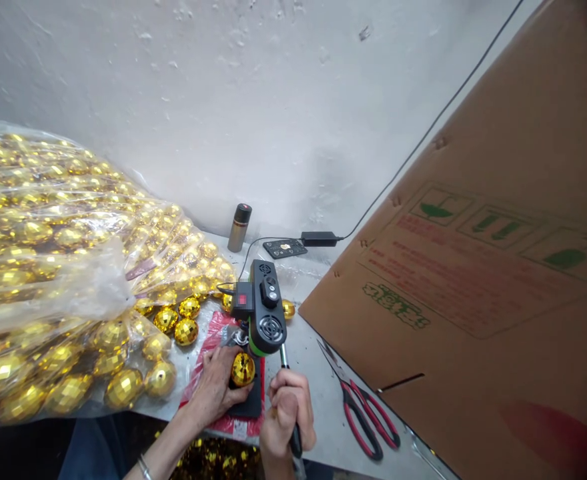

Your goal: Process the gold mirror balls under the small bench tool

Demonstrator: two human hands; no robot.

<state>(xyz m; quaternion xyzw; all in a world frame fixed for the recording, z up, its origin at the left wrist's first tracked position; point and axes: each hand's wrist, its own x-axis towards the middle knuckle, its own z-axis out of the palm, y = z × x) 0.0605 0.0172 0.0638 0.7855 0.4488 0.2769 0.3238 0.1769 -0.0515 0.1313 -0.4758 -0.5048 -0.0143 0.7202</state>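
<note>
My left hand (215, 387) grips a gold faceted ball (242, 369) and holds it against the black base under a small black and green machine (264, 307). My right hand (287, 415) is closed around the machine's lever handle (286, 373), a thin metal rod with a dark grip. A red cloth (208, 353) lies under the machine's base. Loose gold balls (187, 330) sit just left of the machine.
A big clear plastic bag of gold balls (48, 267) fills the left side. Red-handled scissors (363, 413) lie right of my hands. A large cardboard box (473, 280) leans at the right. A steel flask (239, 227), a power adapter (318, 238) and a small black board (285, 249) stand by the wall.
</note>
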